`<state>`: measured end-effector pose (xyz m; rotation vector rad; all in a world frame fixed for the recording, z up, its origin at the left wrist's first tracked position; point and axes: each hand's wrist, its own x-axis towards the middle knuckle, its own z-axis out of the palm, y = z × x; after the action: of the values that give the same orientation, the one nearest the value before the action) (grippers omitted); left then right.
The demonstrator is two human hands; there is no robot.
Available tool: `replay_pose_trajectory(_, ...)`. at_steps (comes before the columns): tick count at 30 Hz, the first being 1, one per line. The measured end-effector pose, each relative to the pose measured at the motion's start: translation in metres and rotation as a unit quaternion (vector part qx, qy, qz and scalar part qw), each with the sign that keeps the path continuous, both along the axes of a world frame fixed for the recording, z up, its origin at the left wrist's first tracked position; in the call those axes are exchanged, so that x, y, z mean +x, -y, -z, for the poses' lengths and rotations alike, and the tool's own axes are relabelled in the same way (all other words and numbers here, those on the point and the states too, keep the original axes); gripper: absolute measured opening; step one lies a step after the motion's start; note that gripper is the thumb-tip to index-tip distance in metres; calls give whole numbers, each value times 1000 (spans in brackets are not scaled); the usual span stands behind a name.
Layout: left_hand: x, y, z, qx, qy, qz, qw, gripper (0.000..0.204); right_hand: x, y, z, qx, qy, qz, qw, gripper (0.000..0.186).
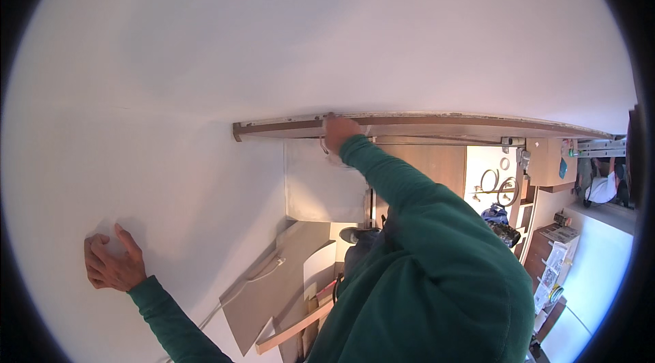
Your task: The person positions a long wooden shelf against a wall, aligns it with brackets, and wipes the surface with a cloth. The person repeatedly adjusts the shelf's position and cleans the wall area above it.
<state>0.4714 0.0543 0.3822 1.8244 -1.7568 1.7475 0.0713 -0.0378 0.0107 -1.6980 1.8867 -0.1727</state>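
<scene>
A long brown ledge [409, 121] runs along the white wall, its upper edge rough and pale with dark spots. My right hand [341, 132] is closed at this edge, left of its middle. A small dark bit shows at the fingertips, too little to tell what they hold. Lower on the left, my left hand [114, 257] rests against the white wall [157, 158], thumb and bent fingers apart with nothing in them. Green sleeves cover both my arms.
Below the ledge, a grey panel [256, 295] leans with a wooden bar [295, 327] beside it. A pale cable [252, 280] crosses the panel. To the right are coiled hoses [506, 191], a cardboard-coloured box [546, 162], a ladder [600, 149] and a cluttered cabinet [549, 260].
</scene>
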Motion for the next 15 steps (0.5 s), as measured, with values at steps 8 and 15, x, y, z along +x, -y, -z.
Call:
replay_pose_trajectory(8, 5, -4, -4, 22, -17, -12, 1000, 31, -96, -37, -23, 46, -52, -11, 998, 51)
replay_pose_trajectory(15, -5, 1, -3, -7, 13, -4, 1000, 33, -74, -32, -22, 41, -51, -32, 997, 49)
